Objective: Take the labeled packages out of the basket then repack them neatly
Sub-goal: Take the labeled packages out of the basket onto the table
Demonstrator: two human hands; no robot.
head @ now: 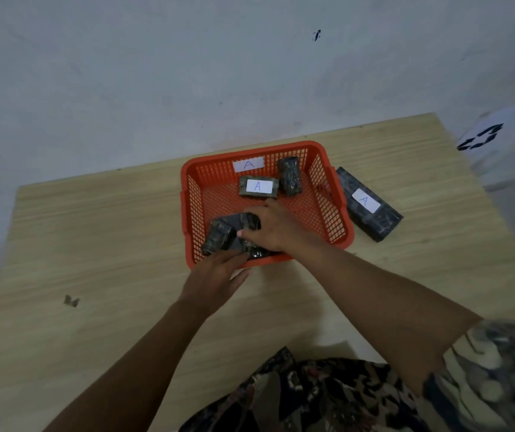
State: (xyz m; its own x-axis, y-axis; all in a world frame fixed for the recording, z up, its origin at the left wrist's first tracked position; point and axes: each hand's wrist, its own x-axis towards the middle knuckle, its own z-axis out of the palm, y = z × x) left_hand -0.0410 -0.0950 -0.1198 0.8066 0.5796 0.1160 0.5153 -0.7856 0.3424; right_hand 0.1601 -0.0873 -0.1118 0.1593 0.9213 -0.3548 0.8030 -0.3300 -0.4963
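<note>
we have both hands at the near-left corner of the basket point(332, 179), which sits on the table point(110, 232). our right hand point(276, 227) reaches in over the near rim, palm down, fingers curled over the top of a dark pack point(233, 227) that lies tilted against the left wall; it seems to grip it, though the fingertips are hidden behind the pack, so we cannot tell how firmly. our left hand point(215, 277) comes in from below, just outside the near rim, fingers stretched forward and loosely together, their tips touching the lower end of the same pack (or perhaps a second pack under it — the dark wrapping blurs together there).

beyond our right hand, further into the basket, a labeled pack point(258, 187) lies flat with its white "a" tag up, and just to its right a third pack point(290, 176) stands on end against the far wall. a tag point(248, 164) with "a" is stuck on that far wall.

to the right of our right hand, outside the basket and just beside its right wall, a long pack point(368, 204) lies on the table, label up.
</note>
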